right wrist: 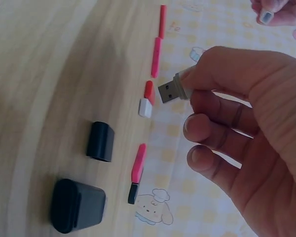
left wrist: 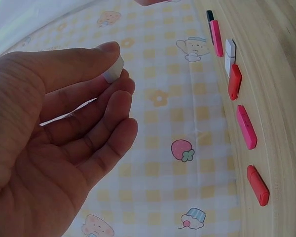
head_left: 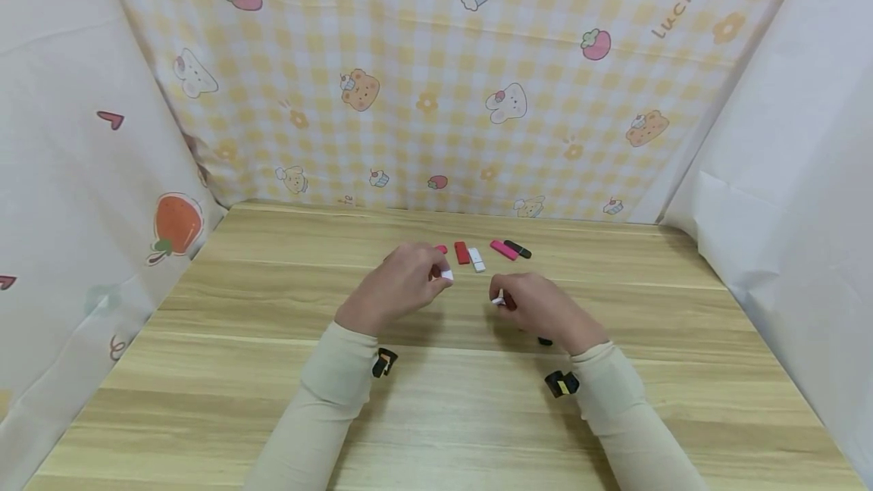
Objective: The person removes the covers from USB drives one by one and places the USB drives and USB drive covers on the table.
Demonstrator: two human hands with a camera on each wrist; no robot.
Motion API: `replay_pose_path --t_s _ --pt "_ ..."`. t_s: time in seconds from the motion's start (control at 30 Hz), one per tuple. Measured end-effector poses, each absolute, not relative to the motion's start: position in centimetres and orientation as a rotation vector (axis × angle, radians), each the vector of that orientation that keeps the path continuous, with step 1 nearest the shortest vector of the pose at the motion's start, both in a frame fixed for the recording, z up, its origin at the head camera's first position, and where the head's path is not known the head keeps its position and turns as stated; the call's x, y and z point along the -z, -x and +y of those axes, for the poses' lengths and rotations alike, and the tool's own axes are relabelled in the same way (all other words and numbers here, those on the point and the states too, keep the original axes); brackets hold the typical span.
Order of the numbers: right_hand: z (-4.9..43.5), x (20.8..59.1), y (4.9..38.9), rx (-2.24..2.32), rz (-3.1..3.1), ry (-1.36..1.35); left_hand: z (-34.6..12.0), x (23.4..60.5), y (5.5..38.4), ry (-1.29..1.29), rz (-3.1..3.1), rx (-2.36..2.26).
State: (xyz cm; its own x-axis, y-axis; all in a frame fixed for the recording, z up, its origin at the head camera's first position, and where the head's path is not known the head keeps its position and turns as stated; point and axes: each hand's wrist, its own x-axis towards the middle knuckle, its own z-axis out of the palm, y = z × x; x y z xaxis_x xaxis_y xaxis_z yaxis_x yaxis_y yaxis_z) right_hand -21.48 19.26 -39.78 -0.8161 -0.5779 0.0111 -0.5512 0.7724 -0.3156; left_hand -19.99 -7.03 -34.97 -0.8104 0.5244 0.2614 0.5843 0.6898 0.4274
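Between thumb and fingertips, my left hand point(head_left: 398, 288) pinches a small white cap point(left wrist: 114, 70). My right hand point(head_left: 540, 306) pinches a white USB flash drive point(right wrist: 178, 88) whose bare metal plug points out past the fingers. Both hands are raised over the table, a short gap apart. Beyond them lie more flash drives: a red one point(head_left: 461, 252) beside a white one point(head_left: 477, 259), and a pink one point(head_left: 504, 250) alongside a black one point(head_left: 518, 249). The left wrist view also shows another pink drive point(left wrist: 246, 127) and another red drive point(left wrist: 258, 185).
A small black piece point(right wrist: 100, 141) and a larger black piece point(right wrist: 78, 206) lie on the wooden table point(head_left: 436, 415) near my right wrist. Behind the table hangs a yellow checked cloth point(head_left: 423, 44), with white cloth point(head_left: 784, 135) at the sides.
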Motion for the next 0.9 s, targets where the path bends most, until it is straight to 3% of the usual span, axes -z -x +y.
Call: replay_pose_path --t_s 0.47,0.9 --pt "18.5 41.7 20.8 0.144 3.031 1.159 -7.2 35.2 20.2 0.901 -2.809 0.758" --pt "18.5 42.0 20.6 0.144 2.975 1.219 -7.3 35.2 20.1 0.889 -2.803 0.784"
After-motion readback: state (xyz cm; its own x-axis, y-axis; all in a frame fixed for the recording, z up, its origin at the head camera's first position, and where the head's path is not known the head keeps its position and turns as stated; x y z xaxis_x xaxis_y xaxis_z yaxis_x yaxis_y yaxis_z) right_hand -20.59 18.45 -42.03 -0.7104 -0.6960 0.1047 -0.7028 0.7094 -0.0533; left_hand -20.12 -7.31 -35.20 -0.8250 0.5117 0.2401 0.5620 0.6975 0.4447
